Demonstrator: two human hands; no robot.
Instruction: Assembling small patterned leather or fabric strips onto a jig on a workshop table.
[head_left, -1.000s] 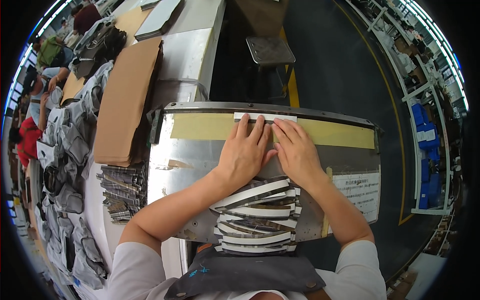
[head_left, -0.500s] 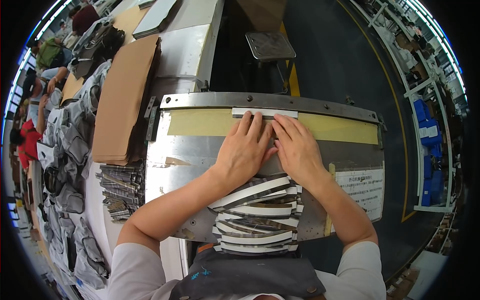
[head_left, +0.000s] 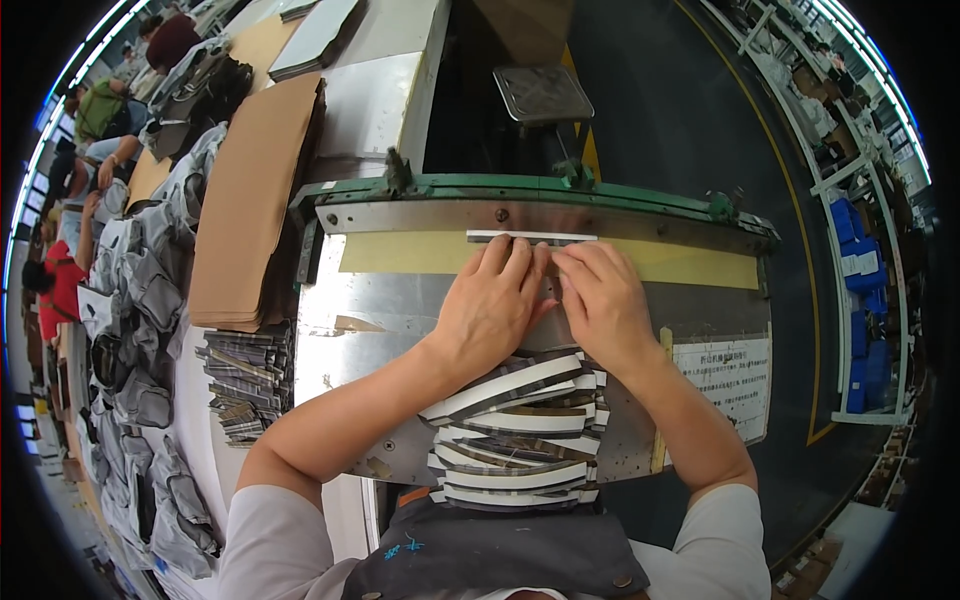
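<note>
A narrow white-and-dark strip (head_left: 530, 238) lies along the metal bar (head_left: 420, 218), over a pale yellow band (head_left: 690, 265) on the steel plate (head_left: 400, 300). My left hand (head_left: 490, 300) rests its bent fingertips on the strip's near edge, left of its middle. Beside it, my right hand (head_left: 605, 305) presses curled fingers at the same edge, the palm turned down. What lies under the fingertips is hidden. A green clamp beam (head_left: 460, 184) runs across the plate's far edge. Between my forearms sits a pile of white-and-dark strips (head_left: 515, 425) against my dark apron (head_left: 500, 550).
Brown cardboard sheets (head_left: 250, 200) and a stack of dark strips (head_left: 245, 380) stand left of the plate. Grey bags (head_left: 140, 290) heap farther left, near other people. A stool (head_left: 543, 95) stands beyond; a paper sheet (head_left: 720, 390) lies right. Blue bins (head_left: 860, 260) line a rack.
The bar at the plate's far edge has swung, so its green side shows. Less of the white strip's face is visible. My fingers have bent and drawn slightly back toward me.
</note>
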